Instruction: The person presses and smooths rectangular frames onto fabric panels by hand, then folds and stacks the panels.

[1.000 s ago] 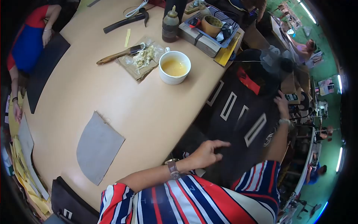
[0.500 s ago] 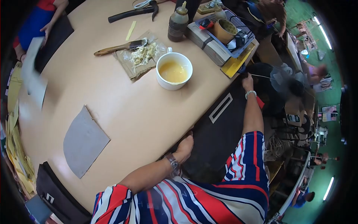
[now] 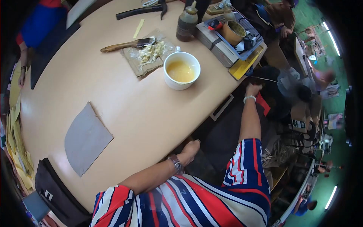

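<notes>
Below the table's edge, dark panels (image 3: 223, 140) with a pale rectangular outline hang or lie beside my body. My left hand (image 3: 190, 150) is closed at the table edge, at the near side of the dark material; its fingertips are partly hidden. Farther out, my right hand (image 3: 253, 89) is closed at the far side of this material, near a red piece (image 3: 263, 104). What exactly its fingers hold is too small to make out. A grey curved piece (image 3: 86, 139) lies flat on the table (image 3: 143, 121).
A white cup (image 3: 182, 84) of yellowish liquid stands near a brush (image 3: 124, 45) on cardboard. Behind are a hammer (image 3: 139, 12), a bottle (image 3: 186, 23) and a loaded blue tray (image 3: 242, 49). A co-worker (image 3: 43, 22) is at the far left.
Both hands came together toward the table edge from more spread positions, and both closed. The outlined dark panel has since slid lower under the edge. The co-worker's grey piece moved up the table.
</notes>
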Motion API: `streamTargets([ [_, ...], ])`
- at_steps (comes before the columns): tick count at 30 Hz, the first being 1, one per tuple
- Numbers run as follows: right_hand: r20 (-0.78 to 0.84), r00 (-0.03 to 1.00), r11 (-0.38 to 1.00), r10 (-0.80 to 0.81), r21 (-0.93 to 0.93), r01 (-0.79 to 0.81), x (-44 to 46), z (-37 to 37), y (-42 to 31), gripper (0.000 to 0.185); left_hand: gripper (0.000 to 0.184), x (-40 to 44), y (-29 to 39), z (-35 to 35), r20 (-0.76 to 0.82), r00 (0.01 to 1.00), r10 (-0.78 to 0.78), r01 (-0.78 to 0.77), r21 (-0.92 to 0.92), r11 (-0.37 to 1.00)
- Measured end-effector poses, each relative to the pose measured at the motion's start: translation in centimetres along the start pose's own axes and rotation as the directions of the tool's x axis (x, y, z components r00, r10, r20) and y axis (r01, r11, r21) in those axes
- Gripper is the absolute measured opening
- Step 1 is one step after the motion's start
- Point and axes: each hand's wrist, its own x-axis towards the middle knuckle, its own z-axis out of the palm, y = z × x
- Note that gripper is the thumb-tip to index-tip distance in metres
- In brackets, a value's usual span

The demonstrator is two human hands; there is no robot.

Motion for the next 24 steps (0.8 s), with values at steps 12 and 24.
streamTargets([
  [12,-0.123,0.746,0.753,-0.655,-0.023,0.657,-19.8,-8.0,-21.1,0.062,0.053,-11.1,3.2,-6.3,0.523,0.573,0.632,-0.684,-0.12,0.719],
  [24,0.84,0.116,0.531,-0.529,0.435,-0.727,-40.2,-3.1,-33.4,0.072,0.041,-25.3,-8.0,-20.9,-0.387,0.559,0.733,-0.81,-0.067,0.582],
])
